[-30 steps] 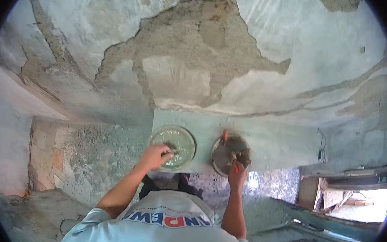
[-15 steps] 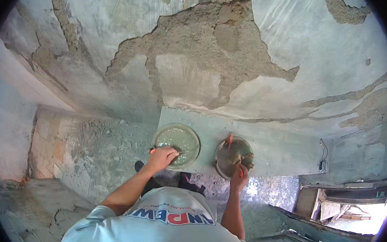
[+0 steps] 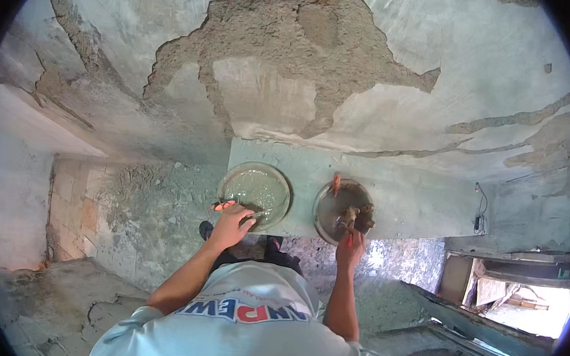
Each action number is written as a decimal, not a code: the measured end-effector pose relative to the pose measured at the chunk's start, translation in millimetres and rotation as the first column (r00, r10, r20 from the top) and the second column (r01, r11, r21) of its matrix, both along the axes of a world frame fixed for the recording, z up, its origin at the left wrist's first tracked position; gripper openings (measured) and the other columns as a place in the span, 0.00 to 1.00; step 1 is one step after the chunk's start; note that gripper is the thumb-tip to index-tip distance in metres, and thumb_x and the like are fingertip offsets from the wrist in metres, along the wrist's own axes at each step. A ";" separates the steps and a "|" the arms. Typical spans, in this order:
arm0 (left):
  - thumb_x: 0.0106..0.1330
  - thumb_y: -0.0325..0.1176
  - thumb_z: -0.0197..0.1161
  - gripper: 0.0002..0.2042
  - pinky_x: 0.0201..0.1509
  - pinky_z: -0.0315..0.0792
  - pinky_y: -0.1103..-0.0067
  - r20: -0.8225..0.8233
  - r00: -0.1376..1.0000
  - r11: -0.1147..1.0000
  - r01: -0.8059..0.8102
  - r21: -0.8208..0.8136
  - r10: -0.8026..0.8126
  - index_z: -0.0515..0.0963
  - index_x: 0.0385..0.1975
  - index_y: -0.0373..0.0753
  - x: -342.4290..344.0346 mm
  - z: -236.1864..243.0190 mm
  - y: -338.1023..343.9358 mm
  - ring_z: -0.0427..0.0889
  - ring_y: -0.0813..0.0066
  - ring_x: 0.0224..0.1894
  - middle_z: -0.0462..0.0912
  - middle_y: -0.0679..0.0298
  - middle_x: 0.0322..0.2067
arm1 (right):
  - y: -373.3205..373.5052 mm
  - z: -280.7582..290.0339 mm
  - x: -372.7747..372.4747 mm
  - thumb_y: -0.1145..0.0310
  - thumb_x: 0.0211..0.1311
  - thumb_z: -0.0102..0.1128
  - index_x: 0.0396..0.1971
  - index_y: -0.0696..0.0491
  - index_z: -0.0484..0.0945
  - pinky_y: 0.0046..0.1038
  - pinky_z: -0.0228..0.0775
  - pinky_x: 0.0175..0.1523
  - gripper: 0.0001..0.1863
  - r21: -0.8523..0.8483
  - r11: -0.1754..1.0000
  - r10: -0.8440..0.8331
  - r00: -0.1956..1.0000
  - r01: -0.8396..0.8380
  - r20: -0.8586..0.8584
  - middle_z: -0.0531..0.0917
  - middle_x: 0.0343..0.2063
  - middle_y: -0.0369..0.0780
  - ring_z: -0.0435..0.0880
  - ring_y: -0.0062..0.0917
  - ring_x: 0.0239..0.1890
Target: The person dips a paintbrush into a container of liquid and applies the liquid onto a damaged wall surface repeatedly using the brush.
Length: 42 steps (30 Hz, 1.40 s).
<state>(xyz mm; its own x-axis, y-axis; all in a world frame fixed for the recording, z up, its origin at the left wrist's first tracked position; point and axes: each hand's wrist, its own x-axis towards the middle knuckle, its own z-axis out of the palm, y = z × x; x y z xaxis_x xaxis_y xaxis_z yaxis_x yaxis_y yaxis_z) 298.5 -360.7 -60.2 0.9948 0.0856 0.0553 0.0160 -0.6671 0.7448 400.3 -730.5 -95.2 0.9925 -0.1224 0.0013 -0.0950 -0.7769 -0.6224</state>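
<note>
Two round bowls rest on a pale green ledge. In the left bowl (image 3: 256,181) is wet grey-green mixture. My left hand (image 3: 233,226) is over its near side, closed on a tool with an orange-and-black handle (image 3: 222,205); its far end reaches into the bowl, partly hidden. My right hand (image 3: 350,250) grips a red-handled brush (image 3: 350,220) at the near side of the darker right bowl (image 3: 329,211). Beside the bristles lie dark lumpy items (image 3: 365,218), too unclear to name. Another orange handle (image 3: 336,185) stands at that bowl's far rim.
A wall with broken plaster (image 3: 288,58) rises beyond the ledge (image 3: 423,202). A cable with a small box (image 3: 479,223) hangs at the right. Rubble-strewn floor (image 3: 134,220) lies at left. An opening with broken boards (image 3: 523,300) is at lower right.
My left hand has shifted on its tool, whose orange handle now shows more. Both hands stay at their bowls; the view has tilted slightly, shifting the scene.
</note>
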 end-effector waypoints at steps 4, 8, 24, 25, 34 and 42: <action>0.67 0.35 0.69 0.13 0.62 0.72 0.61 -0.036 0.997 0.997 -0.071 0.029 0.072 0.84 0.47 0.38 -5.6 10.3 -3.7 0.82 0.51 0.54 0.85 0.52 0.47 | 0.2 9.9 -6.2 0.75 0.66 0.61 0.42 0.56 0.82 0.45 0.76 0.52 0.06 0.075 0.996 0.037 0.965 -0.058 0.258 0.84 0.45 0.50 0.84 0.49 0.48; 0.67 0.37 0.68 0.17 0.65 0.70 0.61 -0.057 0.998 0.998 0.026 0.055 -0.023 0.82 0.53 0.39 -14.7 8.9 5.1 0.79 0.48 0.58 0.84 0.51 0.51 | 7.9 14.1 -12.7 0.74 0.66 0.62 0.40 0.55 0.84 0.46 0.76 0.48 0.06 -0.001 1.000 0.001 0.943 -0.001 0.334 0.85 0.38 0.49 0.84 0.51 0.43; 0.70 0.31 0.68 0.20 0.65 0.73 0.71 -0.498 0.714 0.654 -0.680 -0.330 0.492 0.78 0.59 0.32 -196.6 -41.6 118.1 0.82 0.63 0.59 0.83 0.51 0.57 | 210.5 -225.5 261.4 0.69 0.68 0.58 0.41 0.50 0.89 0.35 0.78 0.38 0.10 -0.130 0.869 -0.493 0.859 0.478 -0.140 0.91 0.38 0.37 0.89 0.33 0.38; 0.72 0.30 0.65 0.18 0.63 0.74 0.70 -0.555 0.628 0.652 -0.734 -0.188 0.546 0.78 0.59 0.29 -240.0 -36.3 127.4 0.82 0.66 0.58 0.83 0.51 0.56 | 225.0 -240.0 254.2 0.69 0.68 0.59 0.41 0.49 0.89 0.33 0.77 0.35 0.10 0.395 0.511 -0.754 0.619 0.763 -0.219 0.90 0.37 0.37 0.89 0.32 0.36; 0.75 0.44 0.57 0.18 0.66 0.72 0.60 -0.766 0.551 0.940 -0.267 0.214 0.331 0.83 0.51 0.37 -467.5 -56.9 151.6 0.83 0.48 0.55 0.86 0.47 0.50 | 469.6 -350.4 269.9 0.53 0.62 0.72 0.36 0.54 0.87 0.41 0.82 0.43 0.17 0.291 0.888 -0.278 0.920 0.355 -0.274 0.90 0.34 0.44 0.90 0.35 0.33; 0.75 0.46 0.57 0.18 0.64 0.72 0.62 -0.812 0.483 0.932 -0.304 0.195 0.328 0.84 0.48 0.39 -508.4 -22.5 117.5 0.85 0.54 0.53 0.88 0.51 0.46 | 463.7 -171.0 177.7 0.68 0.68 0.60 0.34 0.58 0.88 0.46 0.79 0.39 0.11 0.462 0.672 -0.557 0.806 0.579 -0.200 0.90 0.32 0.49 0.88 0.44 0.31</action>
